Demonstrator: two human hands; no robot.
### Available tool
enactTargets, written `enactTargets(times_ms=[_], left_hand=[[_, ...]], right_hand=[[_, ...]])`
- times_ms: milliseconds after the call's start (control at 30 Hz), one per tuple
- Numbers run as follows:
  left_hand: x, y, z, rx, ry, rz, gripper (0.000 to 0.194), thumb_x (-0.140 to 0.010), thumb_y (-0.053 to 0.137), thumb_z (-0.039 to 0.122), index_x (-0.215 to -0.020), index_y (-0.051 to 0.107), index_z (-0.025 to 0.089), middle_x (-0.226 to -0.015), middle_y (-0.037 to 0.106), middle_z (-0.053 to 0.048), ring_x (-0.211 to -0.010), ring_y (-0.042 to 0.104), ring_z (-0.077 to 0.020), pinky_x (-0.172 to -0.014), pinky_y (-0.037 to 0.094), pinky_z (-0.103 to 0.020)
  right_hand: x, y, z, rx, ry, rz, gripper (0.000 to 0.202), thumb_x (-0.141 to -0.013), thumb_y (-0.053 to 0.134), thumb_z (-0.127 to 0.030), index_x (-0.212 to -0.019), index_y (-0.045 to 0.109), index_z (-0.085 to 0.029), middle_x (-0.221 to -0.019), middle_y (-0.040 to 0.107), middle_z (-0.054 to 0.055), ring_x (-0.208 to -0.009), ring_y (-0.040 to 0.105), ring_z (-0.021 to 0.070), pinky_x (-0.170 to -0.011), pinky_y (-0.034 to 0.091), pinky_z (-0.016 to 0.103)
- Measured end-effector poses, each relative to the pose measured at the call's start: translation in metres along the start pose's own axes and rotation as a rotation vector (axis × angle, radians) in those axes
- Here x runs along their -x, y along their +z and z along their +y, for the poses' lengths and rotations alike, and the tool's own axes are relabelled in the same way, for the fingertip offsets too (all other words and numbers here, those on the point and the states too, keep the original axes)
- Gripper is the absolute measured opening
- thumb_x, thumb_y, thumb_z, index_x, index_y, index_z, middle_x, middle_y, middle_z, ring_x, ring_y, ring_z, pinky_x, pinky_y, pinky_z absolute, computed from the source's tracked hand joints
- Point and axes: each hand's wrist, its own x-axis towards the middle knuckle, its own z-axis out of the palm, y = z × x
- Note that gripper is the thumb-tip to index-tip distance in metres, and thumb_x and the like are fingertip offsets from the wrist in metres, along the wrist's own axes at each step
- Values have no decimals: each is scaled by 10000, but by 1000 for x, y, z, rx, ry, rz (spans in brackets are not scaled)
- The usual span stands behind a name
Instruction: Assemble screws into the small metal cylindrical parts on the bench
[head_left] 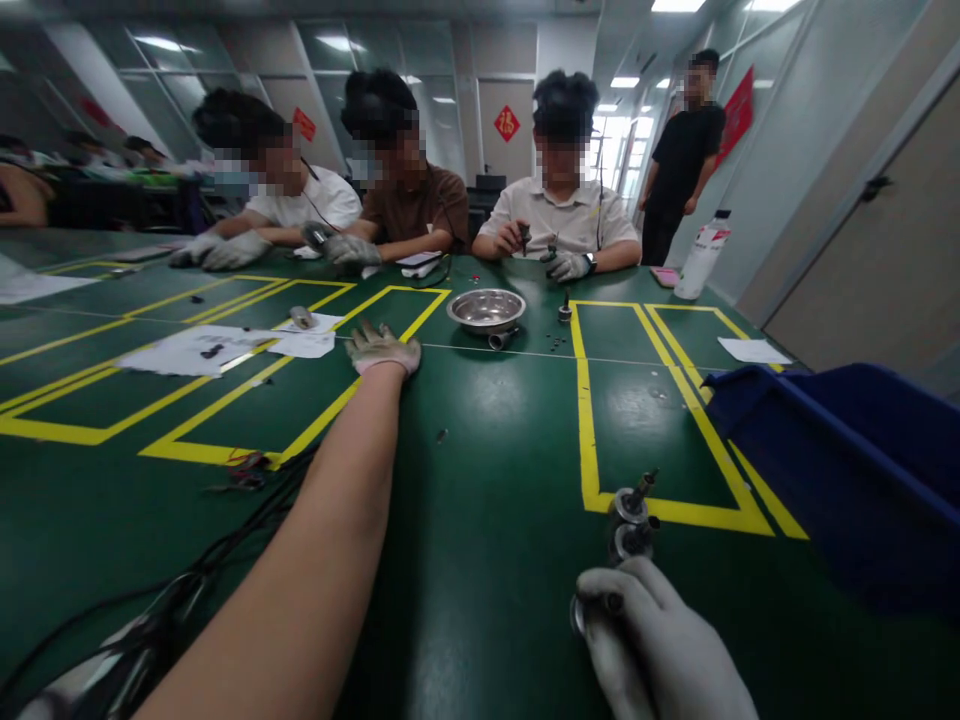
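My left hand (pixel 382 350), in a pale soiled glove, reaches far across the green table and lies flat with its fingers spread. It holds nothing; a sheet of paper (pixel 304 343) is just to its left. My right hand (pixel 660 640), also gloved, is low at the right with its fingers closed round a round metal part (pixel 577 613), mostly hidden by the glove. Just beyond those fingers stand two similar parts, a nearer round metal part (pixel 630 541) and a farther one with a dark stem (pixel 631 503), at the yellow tape's corner.
A shallow metal bowl (pixel 486 308) stands near the middle, with a metal cylinder (pixel 502 340) before it. A blue bin (pixel 840 430) is at the right. Black cables (pixel 247 540) run under my left arm. Several people sit opposite; a bottle (pixel 703 258) stands far right.
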Motion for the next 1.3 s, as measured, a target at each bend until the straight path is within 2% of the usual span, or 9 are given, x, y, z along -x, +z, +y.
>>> enactTargets(times_ms=[200, 400, 600, 700, 800, 900, 1033, 1167, 1300], left_hand=[[86, -27, 27, 23, 84, -115, 823, -815, 201, 618, -1398, 318, 49, -1457, 280, -208, -1335, 238, -378, -1046, 206, -510], [210, -52, 55, 80, 360, -26, 740, -827, 223, 620, -1310, 455, 109, -1348, 437, -199, -1253, 361, -373, -987, 290, -486], [308, -85, 23, 158, 516, 3, 553, -857, 301, 533, -1100, 619, 152, -1148, 597, -141, -1105, 510, -302, -923, 397, -398], [343, -100, 3, 343, 535, -88, 433, -873, 334, 473, -1079, 639, 245, -1124, 635, -50, -1024, 575, -235, -864, 449, -330], [374, -113, -4, 610, 626, -186, 479, -904, 269, 508, -1238, 535, 291, -1163, 628, -2, -997, 598, -170, -827, 471, -265], [397, -120, 2, 655, 715, -188, 645, -822, 389, 629, -1348, 414, 256, -1232, 582, -36, -1034, 583, -189, -842, 470, -270], [402, -120, 19, 430, 744, -52, 558, -729, 488, 664, -1041, 634, 225, -1062, 627, -74, -978, 579, -254, -816, 465, -335], [384, -116, 25, 361, 626, -37, 472, -783, 450, 596, -970, 639, 206, -981, 631, -86, -935, 585, -252, -785, 465, -339], [374, -113, 20, 371, 456, -15, 568, -756, 502, 585, -1140, 569, 173, -1072, 608, -125, -992, 572, -283, -817, 452, -366]], right_hand=[[3, -10, -11, -6, -29, 20, 160, -876, 427, -299, -943, 558, -237, -891, 581, 44, -741, 602, 172, -702, 521, 322], [10, -10, -5, 63, -94, 120, 168, -880, 428, -312, -893, 559, -208, -885, 577, 51, -770, 589, 167, -721, 497, 311], [22, -10, -1, 92, -171, 208, 213, -844, 465, -341, -956, 572, -195, -904, 603, 68, -791, 591, 178, -736, 481, 316], [29, -20, 4, -1, -131, 365, 410, -835, 472, -341, -1210, 463, -176, -908, 624, 70, -738, 598, 170, -706, 479, 314], [29, -35, 21, 25, -100, 547, 379, -837, 458, -313, -1181, 490, -158, -943, 624, 89, -789, 597, 183, -753, 466, 332], [21, -43, 41, 93, -100, 564, 349, -809, 501, -324, -1109, 547, -151, -1007, 609, 104, -861, 584, 195, -818, 448, 351], [10, -39, 54, 136, -125, 327, 318, -799, 522, -377, -1035, 598, -176, -974, 613, 82, -859, 583, 192, -794, 459, 332], [5, -34, 49, 194, -159, 260, 332, -807, 520, -406, -1045, 606, -192, -985, 589, 82, -851, 575, 185, -783, 456, 323], [10, -36, 38, 199, -215, 187, 297, -795, 539, -402, -983, 604, -182, -949, 582, 68, -825, 567, 166, -765, 454, 295]])
